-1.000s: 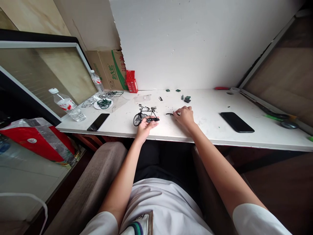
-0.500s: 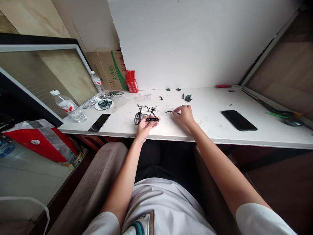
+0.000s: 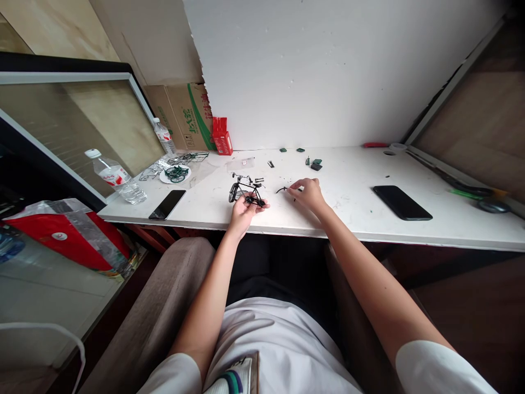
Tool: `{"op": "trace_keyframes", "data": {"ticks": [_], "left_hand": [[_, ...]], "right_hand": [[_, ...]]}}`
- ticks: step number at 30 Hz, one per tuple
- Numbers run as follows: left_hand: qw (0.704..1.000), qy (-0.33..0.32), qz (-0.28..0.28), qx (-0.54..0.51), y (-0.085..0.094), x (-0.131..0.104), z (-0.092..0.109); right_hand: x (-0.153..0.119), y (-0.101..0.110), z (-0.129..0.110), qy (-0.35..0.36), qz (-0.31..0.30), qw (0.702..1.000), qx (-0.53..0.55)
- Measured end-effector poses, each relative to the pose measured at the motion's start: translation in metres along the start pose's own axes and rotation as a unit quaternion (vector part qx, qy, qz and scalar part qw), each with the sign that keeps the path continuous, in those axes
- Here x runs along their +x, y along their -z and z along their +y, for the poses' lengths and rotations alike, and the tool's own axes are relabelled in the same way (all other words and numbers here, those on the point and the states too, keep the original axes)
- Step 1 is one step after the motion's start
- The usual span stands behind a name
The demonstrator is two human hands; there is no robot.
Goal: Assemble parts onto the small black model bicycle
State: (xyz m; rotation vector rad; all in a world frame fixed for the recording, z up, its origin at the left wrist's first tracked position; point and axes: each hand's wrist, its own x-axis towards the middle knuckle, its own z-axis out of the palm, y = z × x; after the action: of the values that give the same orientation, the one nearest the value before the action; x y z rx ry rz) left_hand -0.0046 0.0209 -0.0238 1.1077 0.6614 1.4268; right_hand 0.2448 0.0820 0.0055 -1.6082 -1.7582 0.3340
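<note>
A small black model bicycle is held upright just over the white table by my left hand, whose fingers grip its lower rear part. One wheel shows at its left end; no wheel shows at the rear. To the right, my right hand pinches a thin curved black part, which sticks out leftward from the fingertips. A small dark piece lies just below those fingers. Tiny dark bits are scattered behind them, and a small black piece lies farther back.
On the table are a phone at left, a larger one at right, a plate of green parts, bottles, a red box and dark green pieces. A computer mouse sits far right.
My left hand has turned and tilted the bicycle a little, so its front wheel looks narrower. My right hand has shifted slightly left with the curved part.
</note>
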Motion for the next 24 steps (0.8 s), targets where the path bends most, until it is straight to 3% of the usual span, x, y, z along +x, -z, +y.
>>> {"op": "trace_keyframes", "data": {"ticks": [4, 7, 9, 12, 16, 21, 24], "left_hand": [[1.000, 0.003, -0.015, -0.011, 0.001, -0.001, 0.003], [1.000, 0.012, -0.022, -0.019, 0.001, -0.002, 0.005], [0.999, 0.023, -0.024, -0.023, 0.001, -0.003, 0.007], [0.998, 0.039, -0.038, -0.024, 0.002, -0.003, 0.010], [0.996, 0.063, -0.057, -0.017, 0.002, 0.000, 0.012], [0.994, 0.092, -0.051, 0.029, 0.008, 0.002, 0.016], [0.991, 0.103, 0.005, 0.091, 0.014, -0.001, 0.021]], "right_hand": [[0.000, 0.000, -0.004, -0.001, -0.005, 0.999, -0.051], [-0.002, 0.002, -0.016, 0.061, 0.000, 0.998, -0.009], [-0.005, 0.005, -0.030, 0.110, -0.047, 0.988, 0.098], [-0.015, 0.007, -0.053, 0.151, -0.159, 0.943, 0.251], [-0.030, 0.002, -0.076, 0.164, -0.220, 0.912, 0.304], [-0.036, -0.009, -0.081, 0.150, -0.205, 0.907, 0.336], [-0.034, -0.012, -0.079, 0.135, -0.160, 0.921, 0.328]]}}
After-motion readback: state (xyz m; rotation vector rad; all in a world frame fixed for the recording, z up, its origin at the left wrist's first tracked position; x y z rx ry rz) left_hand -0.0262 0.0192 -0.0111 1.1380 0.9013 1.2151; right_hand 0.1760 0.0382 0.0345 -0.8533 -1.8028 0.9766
